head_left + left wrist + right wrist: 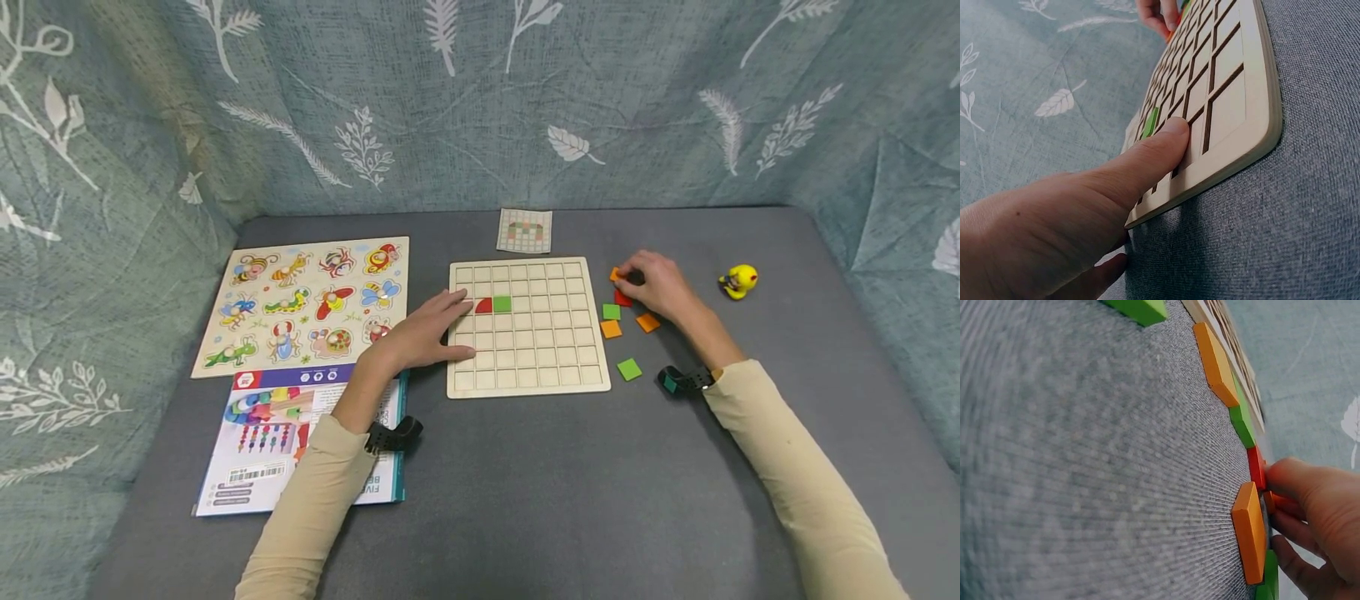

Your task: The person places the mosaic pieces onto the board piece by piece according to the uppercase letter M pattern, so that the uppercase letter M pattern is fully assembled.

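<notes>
A square wooden grid board (529, 392) lies on the table with a red quarter-round tile (484, 306) and a green square tile (502, 304) side by side in its cells. My left hand (420, 333) rests at the board's left edge, thumb on the grid. To the right of the board, my right hand (660, 285) pinches an orange square tile (614, 273) by its fingertips. A red tile (622, 298) lies just under that hand. Around it are green tiles (611, 312) and orange tiles (648, 322); one orange tile (1249, 534) shows close up in the right wrist view.
Behind the board lies a small pattern card (524, 231). An insect peg puzzle (300, 304) and a printed box (300, 492) lie at left, partly under the left arm. A yellow toy duck (739, 282) stands at right. Another green tile (629, 369) lies nearer the front.
</notes>
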`<state>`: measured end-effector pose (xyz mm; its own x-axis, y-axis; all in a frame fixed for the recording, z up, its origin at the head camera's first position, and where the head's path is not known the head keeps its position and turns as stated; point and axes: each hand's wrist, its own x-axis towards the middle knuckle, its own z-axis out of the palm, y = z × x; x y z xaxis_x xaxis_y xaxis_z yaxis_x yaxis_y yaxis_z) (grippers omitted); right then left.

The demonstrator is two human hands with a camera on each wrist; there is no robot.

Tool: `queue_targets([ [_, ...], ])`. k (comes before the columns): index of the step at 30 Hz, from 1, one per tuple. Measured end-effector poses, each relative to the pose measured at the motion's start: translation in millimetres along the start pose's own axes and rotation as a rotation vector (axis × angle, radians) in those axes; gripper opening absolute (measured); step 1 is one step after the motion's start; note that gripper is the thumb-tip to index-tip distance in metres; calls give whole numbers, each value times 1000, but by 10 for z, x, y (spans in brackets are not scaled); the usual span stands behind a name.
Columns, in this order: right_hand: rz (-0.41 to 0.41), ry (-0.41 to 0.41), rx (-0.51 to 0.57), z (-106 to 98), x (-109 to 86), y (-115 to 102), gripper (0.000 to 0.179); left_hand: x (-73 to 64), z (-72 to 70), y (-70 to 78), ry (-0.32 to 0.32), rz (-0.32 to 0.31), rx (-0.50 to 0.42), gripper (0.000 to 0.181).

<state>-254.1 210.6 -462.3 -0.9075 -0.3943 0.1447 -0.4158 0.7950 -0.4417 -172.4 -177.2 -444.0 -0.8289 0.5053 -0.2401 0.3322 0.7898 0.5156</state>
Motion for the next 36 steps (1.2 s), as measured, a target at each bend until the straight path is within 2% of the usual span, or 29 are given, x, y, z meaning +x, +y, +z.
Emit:
queue_targets([
  [20, 1, -3, -25, 10, 14, 14, 22, 19, 4, -16, 21, 17, 32, 81],
  [36, 3, 11, -12, 3, 8, 4, 21, -4, -47, 26, -7, -2, 86, 82],
])
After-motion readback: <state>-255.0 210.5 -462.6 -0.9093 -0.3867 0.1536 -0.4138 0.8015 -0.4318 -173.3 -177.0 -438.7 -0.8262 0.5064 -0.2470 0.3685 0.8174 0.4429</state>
